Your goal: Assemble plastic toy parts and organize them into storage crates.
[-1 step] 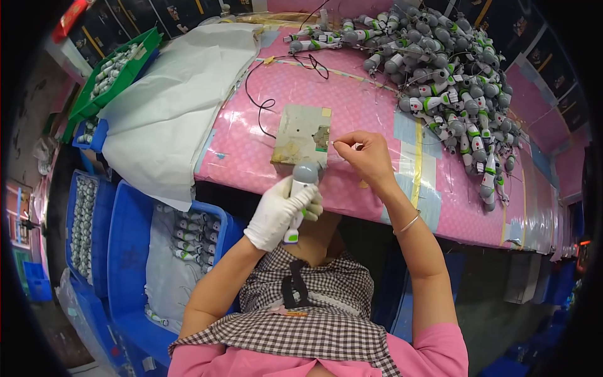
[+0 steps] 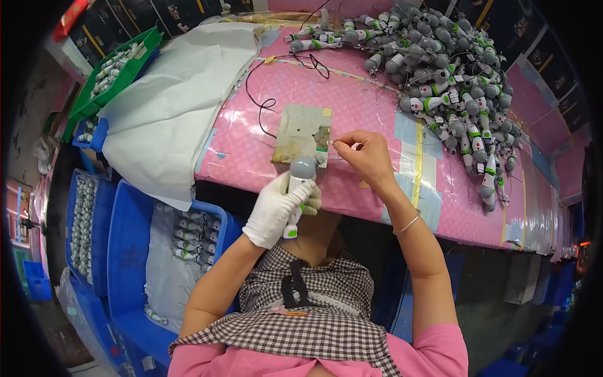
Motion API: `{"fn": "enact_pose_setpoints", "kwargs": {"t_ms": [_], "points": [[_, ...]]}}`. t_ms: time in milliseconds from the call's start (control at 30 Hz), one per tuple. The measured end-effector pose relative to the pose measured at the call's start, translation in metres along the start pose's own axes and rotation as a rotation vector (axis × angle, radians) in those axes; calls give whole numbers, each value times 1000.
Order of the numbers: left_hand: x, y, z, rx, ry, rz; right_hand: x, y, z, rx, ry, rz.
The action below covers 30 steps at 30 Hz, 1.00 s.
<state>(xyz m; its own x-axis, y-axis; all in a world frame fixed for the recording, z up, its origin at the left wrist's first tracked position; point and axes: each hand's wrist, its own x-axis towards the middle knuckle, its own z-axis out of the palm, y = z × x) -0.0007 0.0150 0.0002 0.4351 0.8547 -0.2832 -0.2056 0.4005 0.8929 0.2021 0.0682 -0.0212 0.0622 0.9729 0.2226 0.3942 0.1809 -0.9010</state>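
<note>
Grey-headed device (image 2: pixel 298 183) is held in the gloved left hand (image 2: pixel 270 213) at the near edge of the pink-covered table (image 2: pixel 352 94), its white shaft wrapped by bent fingers. Its long axis is tilted slightly right of upright: the round head is pointed away from the body, toward the grey metal box (image 2: pixel 295 131), the green-marked end toward the checked apron (image 2: pixel 314 339). Beside the box's right edge, the bare right hand's (image 2: pixel 369 158) thumb and forefinger are pinched; whether the tips meet or grip anything cannot be told. Farther right, similar devices (image 2: pixel 452 88) are heaped.
</note>
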Motion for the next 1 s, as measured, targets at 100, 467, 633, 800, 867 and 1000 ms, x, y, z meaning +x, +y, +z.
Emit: {"fn": "enact_pose_setpoints", "kwargs": {"t_ms": [100,467,633,800,867,1000], "points": [[7,4,-5,-9,60,61,3,-10,0,-165,0,-80],[20,17,-15,-204,-115,-52,19,-15,-7,-162,-197,119],[21,18,-16,-198,-121,-74,17,-17,-7,-95,-222,193],[23,14,-13,-260,-109,-30,29,-25,-10,-218,-307,205],[26,12,-12,-290,-86,-4,32,-23,-12,-261,-346,209],[28,14,-13,-284,-99,-11,35,-19,-14,-179,-334,257]]}}
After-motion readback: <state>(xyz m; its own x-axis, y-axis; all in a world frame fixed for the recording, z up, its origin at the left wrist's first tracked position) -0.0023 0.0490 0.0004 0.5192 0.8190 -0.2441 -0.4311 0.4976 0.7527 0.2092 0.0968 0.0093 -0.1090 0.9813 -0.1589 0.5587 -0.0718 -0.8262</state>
